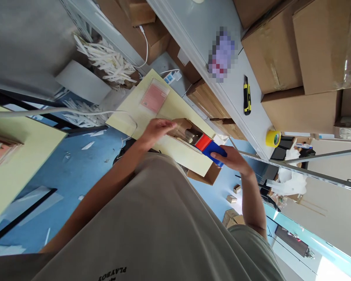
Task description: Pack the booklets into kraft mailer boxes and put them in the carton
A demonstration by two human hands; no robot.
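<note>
A small cardboard box (179, 127) lies on the pale yellow table (190, 156) in front of me. My right hand (232, 159) is closed round a blue-and-red tape dispenser (212, 151) at the box's right end, its red part toward the box. Between the dispenser and the cardboard shows a greyish, rounded thing that I cannot make out. My left hand (156, 132) is at the box's left end, thumb and fingers pressed together. Whatever they pinch, if anything, is too small to tell.
A pink sheet in a clear cover (154, 96) lies at the table's far left. On the grey shelf are a yellow-black utility knife (247, 95), yellow tape (272, 138) and a pixelated item (221, 54). A power strip (172, 77) sits behind the table; cartons (280, 54) stand right.
</note>
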